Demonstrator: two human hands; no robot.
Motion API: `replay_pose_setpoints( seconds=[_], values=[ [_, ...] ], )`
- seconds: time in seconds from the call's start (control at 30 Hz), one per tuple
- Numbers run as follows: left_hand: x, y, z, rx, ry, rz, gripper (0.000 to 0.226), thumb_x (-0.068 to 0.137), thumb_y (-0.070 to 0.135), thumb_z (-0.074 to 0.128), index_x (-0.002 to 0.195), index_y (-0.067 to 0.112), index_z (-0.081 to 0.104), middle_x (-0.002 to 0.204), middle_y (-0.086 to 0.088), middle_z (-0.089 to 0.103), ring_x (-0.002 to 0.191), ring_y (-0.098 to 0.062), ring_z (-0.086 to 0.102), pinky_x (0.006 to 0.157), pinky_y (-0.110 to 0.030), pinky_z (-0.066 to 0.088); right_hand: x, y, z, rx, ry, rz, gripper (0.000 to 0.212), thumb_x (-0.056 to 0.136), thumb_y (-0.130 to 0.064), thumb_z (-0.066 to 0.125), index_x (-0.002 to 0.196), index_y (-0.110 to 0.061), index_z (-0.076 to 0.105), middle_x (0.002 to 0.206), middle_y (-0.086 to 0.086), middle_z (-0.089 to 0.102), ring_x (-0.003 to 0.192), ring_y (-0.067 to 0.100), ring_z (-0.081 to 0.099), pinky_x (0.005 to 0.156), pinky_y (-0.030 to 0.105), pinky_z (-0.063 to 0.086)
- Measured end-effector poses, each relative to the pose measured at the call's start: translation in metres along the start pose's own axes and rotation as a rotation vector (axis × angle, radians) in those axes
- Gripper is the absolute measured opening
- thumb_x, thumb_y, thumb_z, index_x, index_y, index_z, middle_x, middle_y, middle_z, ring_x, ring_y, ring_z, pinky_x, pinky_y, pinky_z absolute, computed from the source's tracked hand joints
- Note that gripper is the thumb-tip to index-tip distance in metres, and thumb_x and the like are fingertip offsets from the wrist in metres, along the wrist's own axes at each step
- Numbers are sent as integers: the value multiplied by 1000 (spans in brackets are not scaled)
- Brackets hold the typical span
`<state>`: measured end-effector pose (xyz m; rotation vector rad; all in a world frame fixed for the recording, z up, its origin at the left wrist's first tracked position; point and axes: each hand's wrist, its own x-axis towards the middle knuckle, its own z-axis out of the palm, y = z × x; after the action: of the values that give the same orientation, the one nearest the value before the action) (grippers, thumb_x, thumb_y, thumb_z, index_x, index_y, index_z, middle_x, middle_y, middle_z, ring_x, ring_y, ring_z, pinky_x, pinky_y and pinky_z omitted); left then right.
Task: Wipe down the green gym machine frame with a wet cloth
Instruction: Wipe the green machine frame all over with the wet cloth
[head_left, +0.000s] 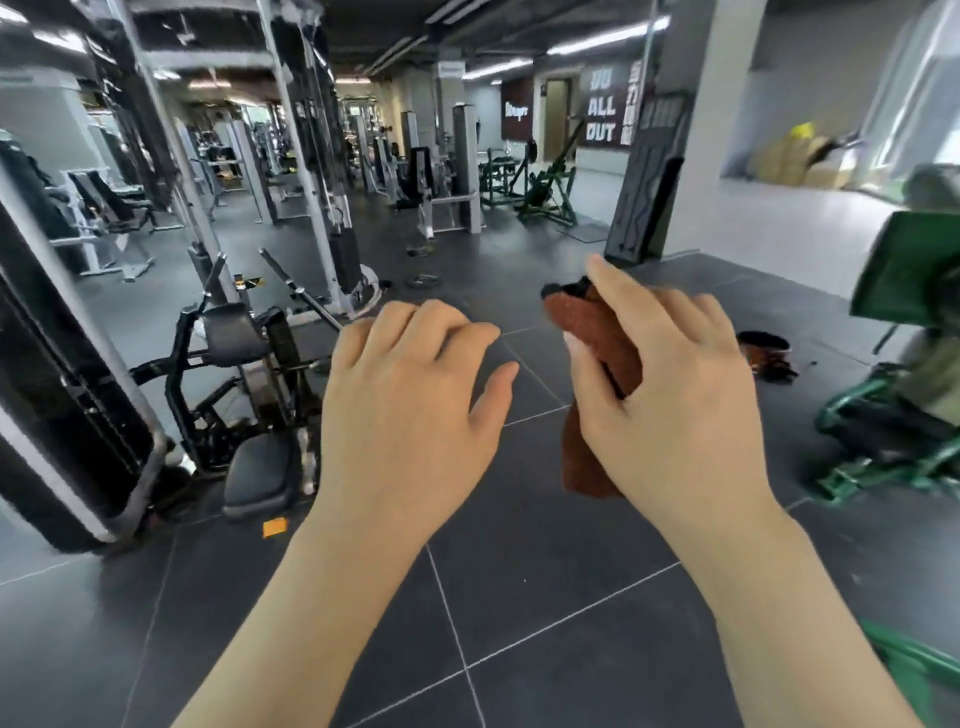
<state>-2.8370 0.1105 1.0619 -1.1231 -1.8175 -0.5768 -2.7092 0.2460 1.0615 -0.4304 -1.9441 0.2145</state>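
A person's right hand (670, 384) is gripping a bunched rust-brown cloth (597, 358) above the dark tiled gym floor (519, 597), its lower end hanging below the palm. The left hand (410, 395) is hovering just beside it, fingers loosely curled and holding nothing. The green machine frame (904, 322) is standing apart at the right edge, blurred.

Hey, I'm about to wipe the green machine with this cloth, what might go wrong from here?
1. The right hand holds the cloth bunched with a dark thing I cannot identify; either may slip from the grip.
2. The green machine sits at the far right edge, away from both hands, so the first wipe may miss the frame.
3. Loose items lie on the floor before it, a likely trip hazard.
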Motion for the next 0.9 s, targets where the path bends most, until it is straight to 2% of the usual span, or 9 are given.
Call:
replay_pose_setpoints(
  seconds=[0.17, 0.33, 0.47, 0.7, 0.8, 0.9],
  values=[
    [39, -10, 77, -206, 32, 123, 29, 95, 40, 67, 110, 17, 76, 102, 0, 68, 99, -29, 61, 90, -43, 40, 18, 28, 25, -185, 72, 100, 53, 95, -23, 68, 146, -17, 58, 114, 1, 69, 105, 29, 55, 80, 35, 47],
    [90, -13, 147, -413, 52, 282, 29, 93, 38, 69, 111, 17, 76, 102, 0, 68, 98, -29, 61, 88, -43, 40, 45, 51, 43, -402, 170, 234, 54, 94, -21, 69, 147, -18, 57, 114, 0, 69, 106, 29, 55, 85, 25, 39],
    [126, -1, 187, -597, 44, 414, 28, 94, 37, 69, 112, 17, 75, 104, 0, 69, 100, -29, 63, 87, -44, 43, 59, 62, 52, -572, 269, 321, 53, 95, -21, 70, 146, -17, 58, 117, 2, 70, 105, 31, 56, 89, 28, 40],
    [153, 60, 241, -949, 15, 620, 30, 96, 38, 65, 115, 16, 74, 105, -2, 70, 100, -29, 64, 88, -46, 48, 49, 82, 44, -866, 451, 465, 53, 93, -15, 71, 145, -13, 60, 126, 7, 65, 113, 34, 57, 92, 20, 34],
    [162, 98, 258, -1077, 55, 695, 32, 96, 38, 66, 119, 17, 73, 106, -2, 70, 101, -29, 63, 88, -45, 46, 40, 97, 33, -1003, 549, 489, 52, 94, -14, 71, 145, -12, 60, 127, 9, 63, 114, 37, 58, 92, 30, 41],
    [168, 137, 269, -1179, 88, 766, 32, 97, 39, 66, 120, 18, 73, 108, -1, 70, 103, -27, 61, 88, -42, 41, 31, 112, 24, -1126, 612, 523, 53, 93, -13, 72, 145, -12, 60, 126, 10, 63, 113, 38, 58, 90, 33, 42]
  ],
)
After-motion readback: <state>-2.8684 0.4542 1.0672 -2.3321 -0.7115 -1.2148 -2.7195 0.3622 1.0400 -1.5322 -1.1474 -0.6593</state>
